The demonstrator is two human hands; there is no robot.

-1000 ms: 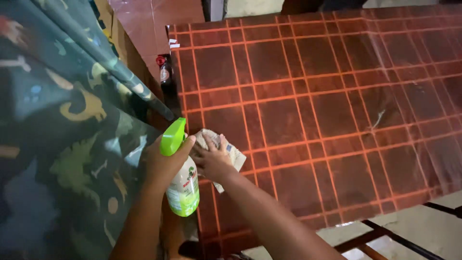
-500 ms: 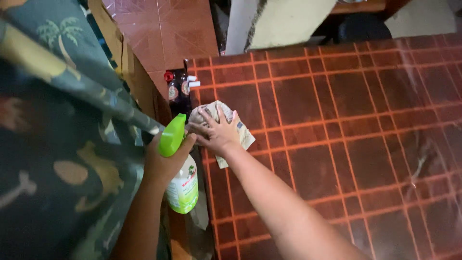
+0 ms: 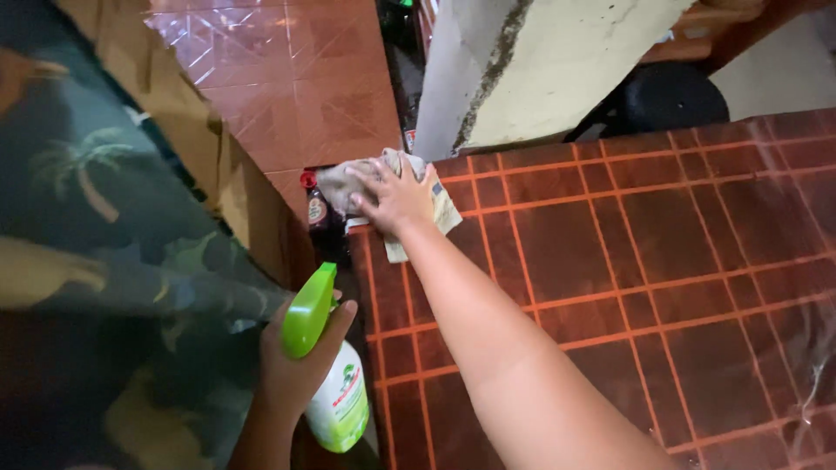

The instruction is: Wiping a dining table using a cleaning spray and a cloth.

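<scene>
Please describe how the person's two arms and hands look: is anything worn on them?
Both arms are bare, without sleeves in view. The right hand and its long forearm show no glove, watch, bracelet or ring that I can see. The left hand is also ungloved, with a bare wrist. Fingernails look short and unpainted, though the image is slightly blurred.

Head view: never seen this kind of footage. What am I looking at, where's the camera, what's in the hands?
There is no robot here. One camera sits on a person's head and looks down at their own two bare arms.

The left hand grips a white plastic spray bottle with a lime-green trigger head, held beside the table edge.

The right hand presses flat on a crumpled grey-beige cloth at the far left corner of the table with the glossy brown cover crossed by orange grid lines.

Just past that corner, a dark glass bottle with a red cap stands on the reddish tiled floor. A dark patterned fabric fills the left side.
</scene>
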